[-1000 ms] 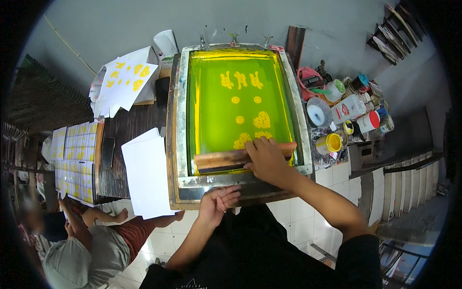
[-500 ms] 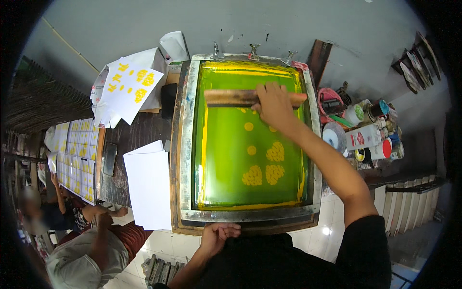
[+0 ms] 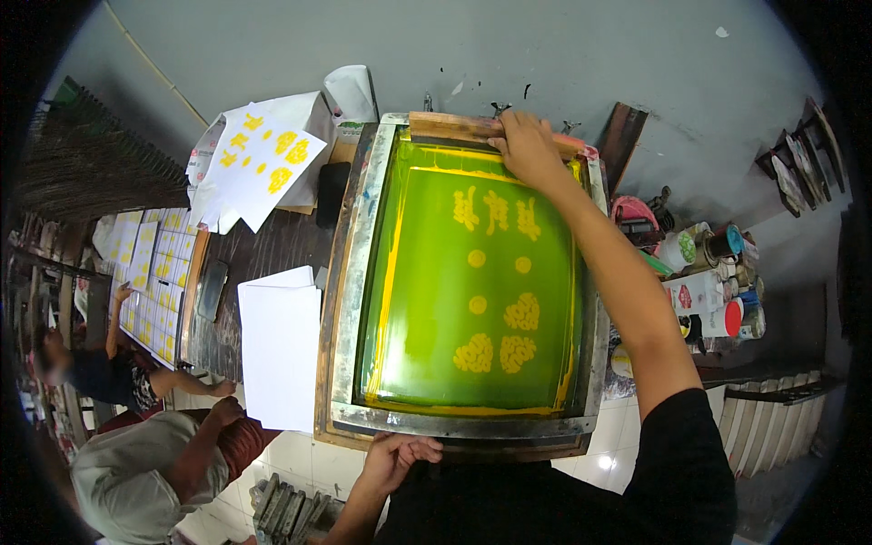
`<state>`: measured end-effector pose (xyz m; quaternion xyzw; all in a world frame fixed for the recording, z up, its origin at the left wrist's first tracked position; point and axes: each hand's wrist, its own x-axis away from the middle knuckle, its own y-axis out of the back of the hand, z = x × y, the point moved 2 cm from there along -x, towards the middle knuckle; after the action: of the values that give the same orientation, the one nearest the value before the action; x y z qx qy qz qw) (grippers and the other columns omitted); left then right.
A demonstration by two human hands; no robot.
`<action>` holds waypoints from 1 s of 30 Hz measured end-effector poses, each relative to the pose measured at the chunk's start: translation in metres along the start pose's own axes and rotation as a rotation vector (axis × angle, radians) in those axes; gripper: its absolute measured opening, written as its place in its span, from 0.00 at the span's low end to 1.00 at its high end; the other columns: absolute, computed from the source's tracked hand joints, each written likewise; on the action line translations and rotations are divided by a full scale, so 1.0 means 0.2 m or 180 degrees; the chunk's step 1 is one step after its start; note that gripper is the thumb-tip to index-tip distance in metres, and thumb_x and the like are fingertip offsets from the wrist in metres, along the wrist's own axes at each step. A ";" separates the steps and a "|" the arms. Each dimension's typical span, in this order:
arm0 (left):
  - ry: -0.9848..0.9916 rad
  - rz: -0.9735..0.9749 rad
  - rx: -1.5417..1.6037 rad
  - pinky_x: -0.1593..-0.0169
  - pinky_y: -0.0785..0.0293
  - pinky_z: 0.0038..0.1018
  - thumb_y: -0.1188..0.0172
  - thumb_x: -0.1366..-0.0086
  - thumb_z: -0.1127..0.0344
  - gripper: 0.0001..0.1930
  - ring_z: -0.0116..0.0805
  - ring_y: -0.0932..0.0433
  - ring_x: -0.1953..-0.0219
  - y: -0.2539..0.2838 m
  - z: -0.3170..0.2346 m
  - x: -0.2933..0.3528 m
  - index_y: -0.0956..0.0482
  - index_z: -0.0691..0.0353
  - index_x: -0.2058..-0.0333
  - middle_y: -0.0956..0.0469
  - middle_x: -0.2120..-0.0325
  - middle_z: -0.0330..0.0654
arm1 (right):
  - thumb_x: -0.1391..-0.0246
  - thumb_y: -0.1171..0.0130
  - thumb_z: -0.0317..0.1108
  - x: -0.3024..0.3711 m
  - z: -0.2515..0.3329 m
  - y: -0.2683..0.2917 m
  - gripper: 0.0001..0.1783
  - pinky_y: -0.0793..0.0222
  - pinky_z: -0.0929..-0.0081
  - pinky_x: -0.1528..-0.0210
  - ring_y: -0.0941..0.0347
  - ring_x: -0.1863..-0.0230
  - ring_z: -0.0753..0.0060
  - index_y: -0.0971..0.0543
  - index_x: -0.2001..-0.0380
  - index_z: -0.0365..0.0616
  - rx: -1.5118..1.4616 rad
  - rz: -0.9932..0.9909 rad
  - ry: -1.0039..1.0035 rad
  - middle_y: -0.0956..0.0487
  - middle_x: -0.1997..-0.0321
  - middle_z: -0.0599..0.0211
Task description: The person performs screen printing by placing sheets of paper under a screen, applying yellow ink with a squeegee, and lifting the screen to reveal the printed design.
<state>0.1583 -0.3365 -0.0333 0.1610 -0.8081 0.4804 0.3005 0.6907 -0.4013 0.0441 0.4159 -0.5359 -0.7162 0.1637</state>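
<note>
A silk screen with green mesh (image 3: 418, 300) and a pale, stained frame (image 3: 490, 425) lies before me. Yellow motifs show in the mesh: character-like shapes, round dots and clustered shapes. My right hand (image 3: 530, 150) grips a long wooden squeegee (image 3: 450, 125) from above, at the screen's far edge. Yellow ink (image 3: 431, 170) runs in lines along the mesh borders. At the near edge, my left hand (image 3: 400, 459) touches the wooden base (image 3: 513, 448) under the frame, its fingers curled. What those fingers hold, if anything, is hidden.
Blank white paper (image 3: 280, 354) and a printed sheet (image 3: 259, 163) lie on the dark table to the left. A phone (image 3: 212, 291) is beside them. Tubs and bottles (image 3: 690, 291) crowd the right. Two other people are at the left, one beside printed sheets (image 3: 163, 291).
My right hand has moved the squeegee away from me, from the upper mesh to the far frame edge, uncovering the upper motifs. The view has shifted slightly. My left hand stays at the near edge.
</note>
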 end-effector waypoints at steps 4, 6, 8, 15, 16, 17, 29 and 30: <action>-0.0066 0.0154 -0.0062 0.55 0.15 0.42 0.52 0.30 0.72 0.15 0.52 0.13 0.63 0.00 0.00 0.00 0.21 0.81 0.59 0.16 0.62 0.64 | 0.43 0.34 0.43 -0.01 0.03 -0.04 0.20 0.37 0.53 0.48 0.27 0.49 0.50 0.25 0.53 0.43 0.0168 0.0045 -0.0029 0.21 0.54 0.55; -0.0097 0.0117 -0.0083 0.55 0.15 0.42 0.51 0.31 0.72 0.15 0.52 0.14 0.63 0.00 0.00 0.00 0.20 0.82 0.61 0.16 0.62 0.64 | 0.42 0.35 0.44 0.00 0.04 -0.02 0.21 0.37 0.53 0.47 0.27 0.48 0.50 0.25 0.52 0.43 0.0189 0.0370 -0.0142 0.21 0.53 0.54; -0.0098 0.0120 -0.0087 0.55 0.15 0.41 0.51 0.31 0.72 0.15 0.52 0.14 0.63 -0.01 0.00 0.00 0.20 0.82 0.62 0.16 0.62 0.64 | 0.42 0.35 0.44 0.02 0.07 0.02 0.22 0.36 0.51 0.46 0.26 0.47 0.49 0.25 0.51 0.43 0.0229 0.0705 -0.0216 0.21 0.52 0.52; -0.0095 0.0285 -0.0307 0.55 0.15 0.40 0.50 0.32 0.71 0.15 0.47 0.14 0.65 -0.02 -0.02 -0.01 0.19 0.80 0.62 0.15 0.64 0.59 | 0.41 0.36 0.45 0.42 0.33 0.20 0.23 0.35 0.45 0.44 0.25 0.46 0.42 0.26 0.51 0.40 -0.0243 0.1188 -0.0394 0.20 0.52 0.46; -0.0086 0.0351 -0.0303 0.55 0.15 0.40 0.49 0.33 0.70 0.15 0.47 0.14 0.65 -0.01 -0.02 -0.02 0.19 0.79 0.62 0.15 0.64 0.59 | 0.41 0.37 0.45 0.52 0.39 0.24 0.22 0.35 0.46 0.45 0.25 0.47 0.41 0.26 0.52 0.39 -0.0274 0.1126 -0.0394 0.20 0.53 0.46; -0.0141 0.0439 -0.0316 0.55 0.15 0.40 0.49 0.33 0.70 0.14 0.47 0.14 0.65 -0.01 -0.02 -0.02 0.19 0.78 0.62 0.15 0.64 0.59 | 0.40 0.37 0.45 0.61 0.46 0.28 0.21 0.35 0.46 0.46 0.25 0.49 0.40 0.26 0.54 0.39 -0.0313 0.1009 -0.0364 0.20 0.54 0.47; 0.0125 0.0708 0.0276 0.55 0.19 0.40 0.48 0.33 0.68 0.17 0.46 0.16 0.67 -0.07 -0.06 0.01 0.22 0.74 0.51 0.16 0.66 0.55 | 0.48 0.36 0.35 1.44 1.17 0.79 0.13 0.38 0.57 0.56 0.31 0.61 0.52 0.27 0.63 0.43 -0.0434 0.0029 -0.0186 0.29 0.65 0.58; 0.0147 0.0852 0.0437 0.55 0.20 0.40 0.48 0.32 0.68 0.17 0.45 0.16 0.66 -0.10 -0.07 0.04 0.22 0.74 0.50 0.16 0.67 0.55 | 0.48 0.36 0.34 1.42 1.18 0.85 0.13 0.38 0.56 0.56 0.31 0.61 0.52 0.27 0.63 0.43 -0.0435 -0.0160 -0.0163 0.29 0.65 0.58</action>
<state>0.1687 -0.3334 -0.0090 0.0608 -0.7804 0.5740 0.2405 0.3025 -0.5085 0.0965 0.3986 -0.4792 -0.7654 0.1599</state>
